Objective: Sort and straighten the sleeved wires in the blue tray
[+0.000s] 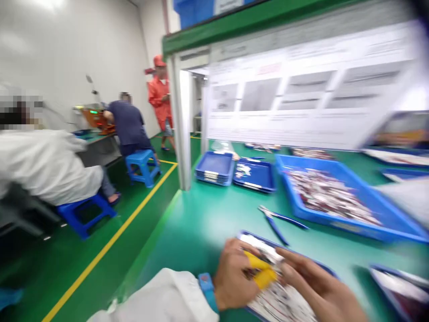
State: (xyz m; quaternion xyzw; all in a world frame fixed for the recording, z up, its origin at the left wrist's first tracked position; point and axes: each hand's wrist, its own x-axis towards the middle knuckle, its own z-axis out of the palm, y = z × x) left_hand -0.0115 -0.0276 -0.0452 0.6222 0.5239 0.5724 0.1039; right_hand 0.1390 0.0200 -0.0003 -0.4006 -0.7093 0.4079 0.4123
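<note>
1. Small parts [284, 299], flat and pale, are heaped in a shallow blue tray [326, 269] at the near edge of the green bench [201, 223]; blur hides their exact kind.
2. The left hand [234, 279] is laid over the tray, its fingers curled on the parts, two fingertips sheathed in yellow cots [263, 270].
3. The right hand [311, 281] is spread flat beside it, fingers loosely open; a grip cannot be told.
4. The parts are judged light, thin and slippery, best pinched singly by the edges with the cotted tips.
5. Blue-handled pliers [278, 221] lie just beyond, untouched.
</note>
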